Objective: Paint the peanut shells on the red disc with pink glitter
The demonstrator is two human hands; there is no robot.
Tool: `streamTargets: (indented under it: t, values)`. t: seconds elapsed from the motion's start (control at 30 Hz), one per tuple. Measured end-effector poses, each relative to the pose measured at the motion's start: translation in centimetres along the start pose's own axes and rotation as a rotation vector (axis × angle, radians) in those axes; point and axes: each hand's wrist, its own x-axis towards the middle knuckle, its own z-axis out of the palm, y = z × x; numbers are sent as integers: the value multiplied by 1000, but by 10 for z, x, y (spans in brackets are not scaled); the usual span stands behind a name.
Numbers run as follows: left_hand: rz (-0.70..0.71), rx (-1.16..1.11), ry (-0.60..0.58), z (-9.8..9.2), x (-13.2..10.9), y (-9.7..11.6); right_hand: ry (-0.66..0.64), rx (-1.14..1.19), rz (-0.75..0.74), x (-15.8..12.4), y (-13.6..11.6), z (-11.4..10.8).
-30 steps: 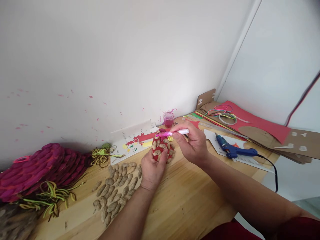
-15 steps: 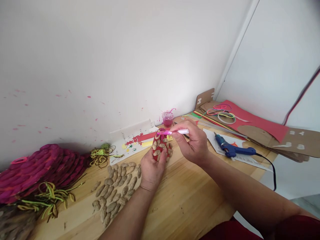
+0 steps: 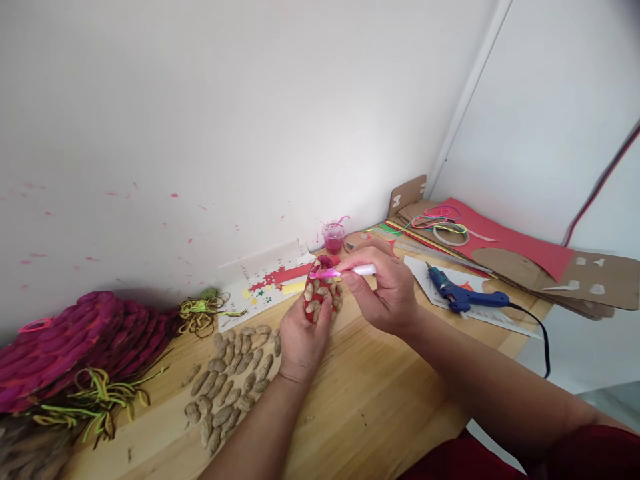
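Changing: the brush (image 3: 350, 271) tip sits a little further left on the egg (image 3: 320, 300) than half a second ago; both hands keep their hold and the egg stays where it was.
Left hand (image 3: 300, 340): closed around the egg's lower half, gripping it from below.
Right hand (image 3: 385, 293): pinched narrow on the brush's white handle.
Egg: red, studded with peanut shells, held just above the middle of the surface (image 3: 360, 400), in front of the cup (image 3: 333, 237).
Cup: small and clear, standing by the wall behind the egg; pink paint inside, with pink streaks above the rim.
Brush axis: nearly level, running left to right; the pink tip points left and touches the egg's top, and the white end lies to the right in the fingers.
Egg axis: upright, leaning slightly away towards the wall.
Peanuts (image 3: 235, 380): loose in rows on the surface, left of the left wrist.
Glue gun (image 3: 457, 293): blue, lying on paper to the right of the right hand, apart from it.
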Motion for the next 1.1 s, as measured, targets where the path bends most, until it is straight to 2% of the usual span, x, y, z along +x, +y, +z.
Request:
streamTargets:
  t: [0.6,0.9,1.1]
  values:
    - [33,28,15,0,0,-1,28,-87,-50,1,2,-3]
    - [23,90,10,-2,-1,0,-25,-109,-104,1,-8,-3]
    - [25,66,15,0,-1,0,19,-114,-94,2,-4,-5]
